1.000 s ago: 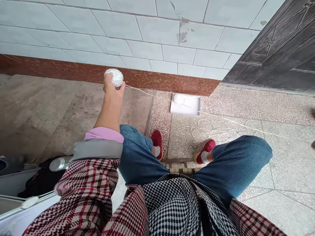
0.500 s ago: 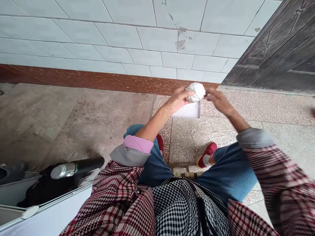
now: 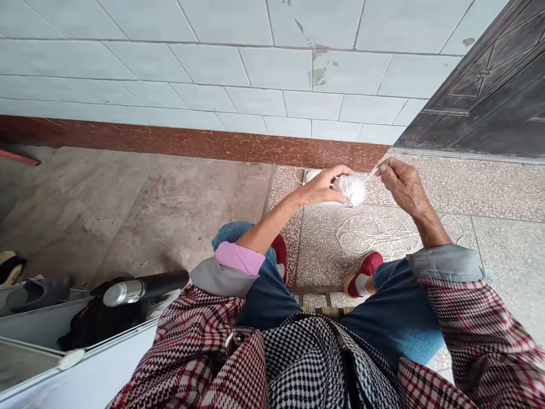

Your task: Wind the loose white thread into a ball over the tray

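A ball of white string (image 3: 349, 188) is gripped in my left hand (image 3: 324, 186), with the thumb and fingers round its left side. Just to the right, my right hand (image 3: 402, 183) pinches a strand of string (image 3: 371, 172) that stretches over from the ball. A shallow white box (image 3: 336, 204) lies on the floor behind the ball, mostly covered by my left hand. Something white and rounded (image 3: 311, 175) shows in it. Loose white string (image 3: 374, 234) spreads in tangled loops on the floor below my right hand.
A tiled wall (image 3: 264, 105) with a brown base strip (image 3: 191, 142) runs ahead, and a dark door (image 3: 481, 108) is at the right. My red shoes (image 3: 368, 264) rest on the speckled floor. At lower left, a white container (image 3: 106, 352) holds a black flask (image 3: 164, 284) and dark cloth.
The ball has moved slightly down and right and has turned in my left hand. My right hand has risen a little rightward, with a strand now visible between it and the ball.
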A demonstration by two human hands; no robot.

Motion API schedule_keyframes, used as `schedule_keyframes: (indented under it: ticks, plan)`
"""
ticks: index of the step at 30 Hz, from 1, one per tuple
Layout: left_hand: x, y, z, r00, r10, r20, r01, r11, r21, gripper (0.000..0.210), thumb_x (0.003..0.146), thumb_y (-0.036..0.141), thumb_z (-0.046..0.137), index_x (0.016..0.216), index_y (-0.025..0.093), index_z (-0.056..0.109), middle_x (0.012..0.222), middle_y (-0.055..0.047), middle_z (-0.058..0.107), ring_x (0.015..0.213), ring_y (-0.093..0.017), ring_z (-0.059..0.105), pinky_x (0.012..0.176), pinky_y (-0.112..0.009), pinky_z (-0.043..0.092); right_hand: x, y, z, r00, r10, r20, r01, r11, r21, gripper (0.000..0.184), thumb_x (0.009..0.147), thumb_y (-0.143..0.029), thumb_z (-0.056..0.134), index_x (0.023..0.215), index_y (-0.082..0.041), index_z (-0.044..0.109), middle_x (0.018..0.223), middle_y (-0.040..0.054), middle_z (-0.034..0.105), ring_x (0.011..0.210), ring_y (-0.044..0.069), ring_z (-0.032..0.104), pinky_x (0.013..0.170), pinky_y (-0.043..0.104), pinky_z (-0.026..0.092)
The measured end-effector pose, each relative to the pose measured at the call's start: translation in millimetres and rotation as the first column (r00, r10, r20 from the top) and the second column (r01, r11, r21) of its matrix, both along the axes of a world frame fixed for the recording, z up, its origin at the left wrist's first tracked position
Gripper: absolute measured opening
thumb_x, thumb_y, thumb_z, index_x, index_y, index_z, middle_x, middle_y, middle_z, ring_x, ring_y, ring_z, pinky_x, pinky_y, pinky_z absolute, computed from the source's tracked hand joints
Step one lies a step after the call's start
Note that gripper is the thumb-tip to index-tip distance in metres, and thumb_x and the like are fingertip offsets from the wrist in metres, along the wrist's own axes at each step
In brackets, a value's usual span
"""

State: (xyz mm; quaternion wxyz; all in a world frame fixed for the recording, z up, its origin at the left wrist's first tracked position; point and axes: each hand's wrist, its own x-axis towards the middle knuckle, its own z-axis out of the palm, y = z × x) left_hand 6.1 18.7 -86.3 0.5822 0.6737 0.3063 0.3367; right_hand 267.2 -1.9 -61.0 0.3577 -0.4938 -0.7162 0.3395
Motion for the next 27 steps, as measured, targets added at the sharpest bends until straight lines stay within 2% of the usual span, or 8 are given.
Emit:
schedule_keyframes:
  ticks: [2,5,9,12,16,21,24,27]
  plan:
    - [7,-3,0.2,0.986,-0.05,0.158,0.077,0.982,-0.173,0.065,0.062,0.035,0.089,0.122,0.024,0.067,0.116,-0.008,0.073,0.109,-0.029,0.07,0.093,-0.043,0.059,-5,-5,-17.2,0.999,-0.025,0.048,0.027,0.999,-0.026,0.063,0.107,-0.085,0.052,0.085,-0.026,0.058,0.071,0.0009,0.05,0.067,0.019,0.045,0.062,0.036,0.041]
    - [10,3,-3.8,0.949,0.152,0.275,-0.066,0.951,-0.301,0.064,0.065,0.046,0.091,0.118,0.025,0.064,0.116,-0.009,0.073,0.109,-0.029,0.07,0.091,-0.043,0.059,-31,-31,-35.7,0.982,0.168,0.091,-0.151,0.974,-0.171,0.066,0.108,-0.087,0.046,0.085,-0.026,0.054,0.069,0.0006,0.052,0.065,0.018,0.047,0.063,0.035,0.04]
    - [3,12,-10.4,0.929,0.368,0.019,-0.368,0.929,-0.031,0.059,0.054,0.032,0.095,0.103,0.025,0.062,0.105,-0.003,0.068,0.099,-0.025,0.062,0.091,-0.043,0.055,-37,-49,-20.6,0.952,0.303,-0.051,-0.307,0.922,-0.236,0.066,0.109,-0.088,0.047,0.09,-0.025,0.057,0.07,-0.0021,0.046,0.063,0.016,0.041,0.06,0.032,0.036]
    - [1,1,-7.9,0.959,0.255,-0.125,-0.249,0.967,0.06,0.055,0.052,0.024,0.092,0.099,0.025,0.064,0.099,-0.001,0.067,0.092,-0.023,0.059,0.088,-0.041,0.052,-16,-28,-7.1,0.992,0.074,-0.107,-0.09,0.984,-0.151,0.068,0.103,-0.093,0.055,0.089,-0.027,0.057,0.07,-0.0018,0.044,0.064,0.017,0.039,0.058,0.032,0.033]
    - [5,-16,0.7,0.999,0.017,0.03,-0.011,0.98,-0.198,0.054,0.063,0.034,0.095,0.108,0.024,0.067,0.101,-0.003,0.072,0.093,-0.023,0.066,0.086,-0.04,0.055,-8,-7,-22.2,0.998,-0.032,-0.058,0.026,0.994,-0.11,0.076,0.094,-0.102,0.056,0.081,-0.027,0.053,0.072,0.0012,0.05,0.069,0.019,0.045,0.061,0.034,0.036]
    - [3,-6,-0.3,0.917,0.213,0.337,-0.077,0.924,-0.376,0.066,0.069,0.045,0.094,0.128,0.029,0.069,0.137,-0.009,0.073,0.124,-0.032,0.07,0.097,-0.045,0.059,-37,-30,-35.0,0.99,0.14,0.028,-0.134,0.977,-0.165,0.073,0.102,-0.097,0.047,0.083,-0.026,0.054,0.071,0.0012,0.053,0.068,0.019,0.046,0.064,0.035,0.037]
    - [-2,3,-7.3,0.928,0.301,0.221,-0.24,0.935,-0.262,0.062,0.067,0.038,0.089,0.124,0.027,0.071,0.136,-0.011,0.072,0.127,-0.034,0.066,0.103,-0.051,0.058,-44,-40,-17.7,0.946,0.325,-0.002,-0.314,0.913,-0.26,0.07,0.106,-0.092,0.05,0.088,-0.025,0.061,0.068,-0.0014,0.048,0.062,0.016,0.041,0.061,0.033,0.035]
    - [-3,-1,-13.6,0.938,0.348,0.014,-0.348,0.937,0.028,0.057,0.053,0.02,0.084,0.108,0.024,0.069,0.122,-0.009,0.073,0.122,-0.034,0.063,0.111,-0.055,0.052,-33,-29,-0.7,0.96,0.245,-0.137,-0.273,0.93,-0.247,0.065,0.104,-0.09,0.059,0.092,-0.026,0.062,0.067,-0.004,0.041,0.059,0.015,0.036,0.056,0.031,0.031]
